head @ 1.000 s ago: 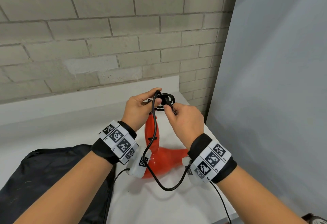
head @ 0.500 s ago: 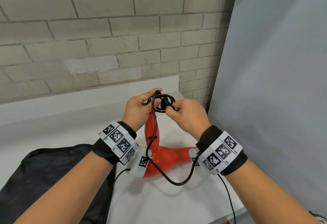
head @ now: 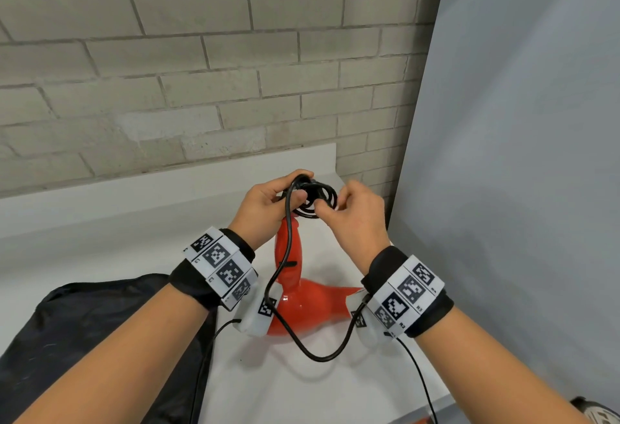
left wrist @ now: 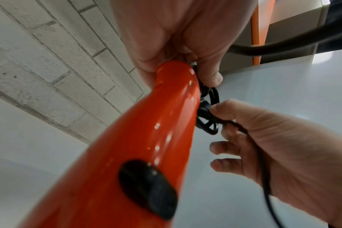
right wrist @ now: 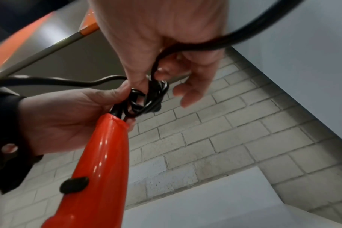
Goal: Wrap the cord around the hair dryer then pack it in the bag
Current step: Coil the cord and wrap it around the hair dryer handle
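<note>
A glossy red hair dryer (head: 302, 306) stands on the white table (head: 100, 256), handle pointing up (left wrist: 146, 131) (right wrist: 105, 154). Its black cord (head: 312, 200) is coiled in small loops at the handle's top end (right wrist: 146, 100). My left hand (head: 265, 205) grips the handle tip and the coils between thumb and fingers (left wrist: 185, 61). My right hand (head: 352, 215) pinches the cord at the coil with thumb and forefinger (left wrist: 244, 123) (right wrist: 156, 61). A slack loop of cord (head: 318, 355) hangs down to the table. The black bag (head: 84, 339) lies at the lower left.
A brick wall (head: 201, 71) rises behind the table. A grey panel (head: 520, 155) stands close on the right. The table's near right edge (head: 443, 403) is just past my right forearm. Thin sensor cables (head: 419, 373) trail from both wristbands.
My right hand has turned round the coil and lifted slightly, laying more cord onto the loops at the handle tip. The hanging slack has swung a little. The left hand has stayed put.
</note>
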A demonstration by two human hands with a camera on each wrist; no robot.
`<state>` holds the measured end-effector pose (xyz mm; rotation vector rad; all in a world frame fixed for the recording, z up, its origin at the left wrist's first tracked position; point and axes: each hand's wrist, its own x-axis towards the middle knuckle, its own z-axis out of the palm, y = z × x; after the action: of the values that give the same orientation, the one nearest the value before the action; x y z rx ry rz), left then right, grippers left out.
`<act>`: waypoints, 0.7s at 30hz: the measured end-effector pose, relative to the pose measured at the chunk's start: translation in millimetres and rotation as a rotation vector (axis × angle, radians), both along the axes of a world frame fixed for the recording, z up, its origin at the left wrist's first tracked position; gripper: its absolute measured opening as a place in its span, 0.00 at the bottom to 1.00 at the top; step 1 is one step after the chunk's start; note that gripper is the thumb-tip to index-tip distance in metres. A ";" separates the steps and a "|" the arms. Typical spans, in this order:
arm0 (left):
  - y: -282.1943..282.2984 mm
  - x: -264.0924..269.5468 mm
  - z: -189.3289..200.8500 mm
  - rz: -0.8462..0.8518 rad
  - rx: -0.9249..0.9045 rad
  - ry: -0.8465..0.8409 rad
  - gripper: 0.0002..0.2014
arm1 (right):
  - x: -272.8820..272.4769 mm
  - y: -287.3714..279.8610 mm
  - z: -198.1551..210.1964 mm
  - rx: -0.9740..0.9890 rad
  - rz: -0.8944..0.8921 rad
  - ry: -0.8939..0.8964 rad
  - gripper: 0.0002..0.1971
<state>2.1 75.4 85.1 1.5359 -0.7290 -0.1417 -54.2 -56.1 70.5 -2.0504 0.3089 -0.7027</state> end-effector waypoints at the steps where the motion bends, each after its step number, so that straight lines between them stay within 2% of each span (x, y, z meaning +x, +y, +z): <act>1: 0.2 -0.6 0.1 -0.027 0.012 -0.006 0.13 | 1.0 0.7 -0.9 0.046 0.047 -0.006 0.12; 3: -1.1 -2.6 0.7 -0.060 0.037 -0.016 0.13 | 0.7 2.9 1.1 0.156 0.220 0.002 0.13; 5: -2.5 -3.7 0.4 -0.038 0.026 -0.017 0.14 | -0.6 4.7 5.2 0.224 0.305 -0.026 0.16; 11: -3.2 -4.9 -1.5 0.003 -0.003 0.003 0.14 | 0.3 -1.9 10.3 0.325 0.304 -0.018 0.12; 14: -3.3 -5.6 -0.5 0.006 -0.006 -0.007 0.13 | 1.0 -5.6 11.8 0.337 0.283 -0.034 0.13; 21: -5.1 -2.3 -2.8 0.003 -0.010 -0.015 0.14 | 2.3 -3.6 4.9 0.226 0.230 -0.054 0.15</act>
<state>-0.2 70.3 82.4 1.5295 -0.7389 -0.1240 -51.9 -59.7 75.5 -1.8133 0.1128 -0.5537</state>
